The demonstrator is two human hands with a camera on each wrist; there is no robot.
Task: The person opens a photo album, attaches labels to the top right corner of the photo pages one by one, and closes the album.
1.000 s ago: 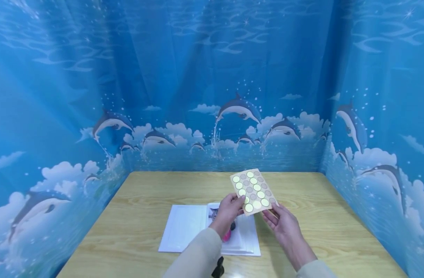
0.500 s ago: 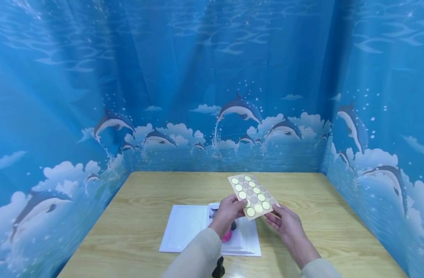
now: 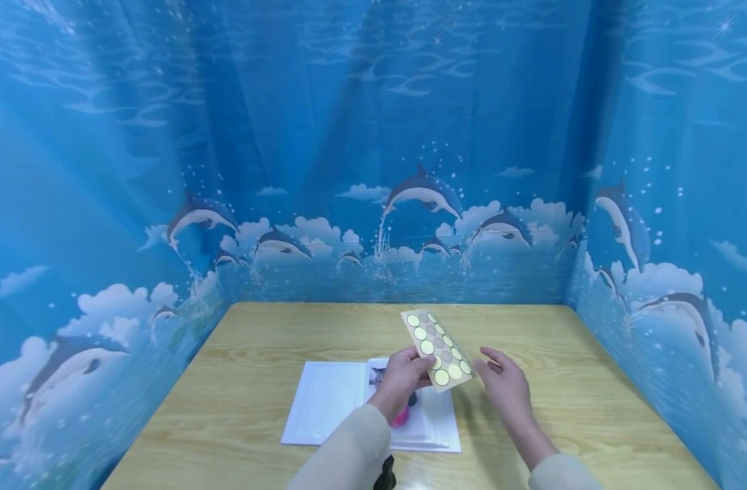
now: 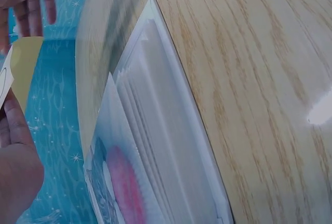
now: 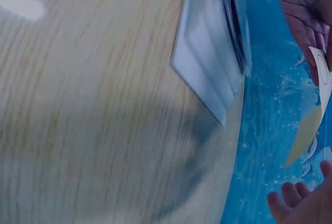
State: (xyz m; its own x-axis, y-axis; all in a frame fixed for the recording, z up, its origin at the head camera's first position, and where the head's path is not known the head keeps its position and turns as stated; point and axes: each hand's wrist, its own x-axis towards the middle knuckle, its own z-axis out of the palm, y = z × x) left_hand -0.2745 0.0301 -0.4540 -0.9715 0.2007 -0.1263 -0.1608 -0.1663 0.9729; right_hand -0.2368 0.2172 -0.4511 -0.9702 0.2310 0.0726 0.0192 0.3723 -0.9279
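My left hand pinches the lower left edge of a tan sheet of round pale-yellow stickers, thumb on its face. Several circles on the sheet are grey-brown instead of yellow. The sheet is raised and tilted over the table, bending somewhat. To its right is my right hand, its fingers loosely bent and holding nothing. In the right wrist view a gap shows between this right hand and the sheet. Below the left hand lies an open white album, partly covered by the left forearm.
The album's stacked right-hand pages carry a picture with a pink patch. A small black object sits at the near edge beside the left sleeve. Blue dolphin-print curtains stand around the wooden table.
My right hand has let go of the sticker sheet's right edge and drawn slightly away. The sheet, still in my left hand, has turned and bowed so its right side faces away more.
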